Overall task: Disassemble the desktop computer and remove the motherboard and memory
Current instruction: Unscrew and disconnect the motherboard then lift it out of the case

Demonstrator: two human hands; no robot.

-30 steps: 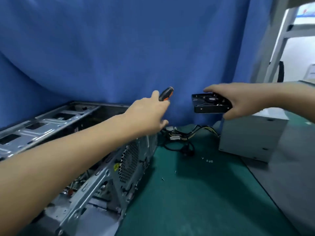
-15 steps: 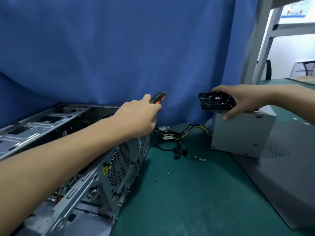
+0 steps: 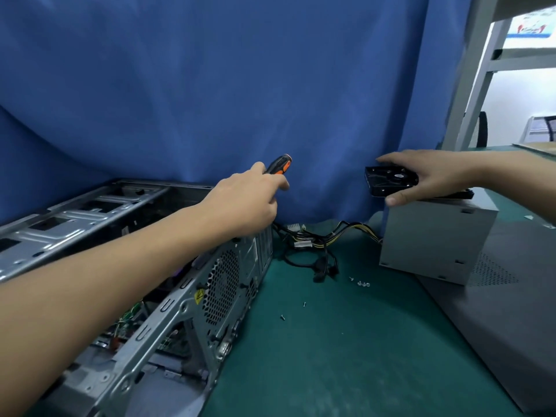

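The open grey desktop case (image 3: 210,296) lies on its side at the left of the green mat, its perforated rear panel facing me. Bits of green circuit board (image 3: 126,323) show inside under my forearm. My left hand (image 3: 243,203) grips a black and orange screwdriver (image 3: 278,165) above the case's far corner. My right hand (image 3: 433,176) holds a black fan (image 3: 389,180) right over the top of the grey power supply box (image 3: 433,239). Whether the fan touches the box cannot be told.
The power supply's cable bundle (image 3: 316,242) sprawls between case and box. Several loose screws (image 3: 361,282) lie on the green mat (image 3: 331,356). A grey side panel (image 3: 505,326) lies flat at the right. A blue curtain (image 3: 240,85) hangs right behind.
My right hand has carried the fan down and to the right, over the power supply box. My left hand with the screwdriver has barely moved; the view has shifted.
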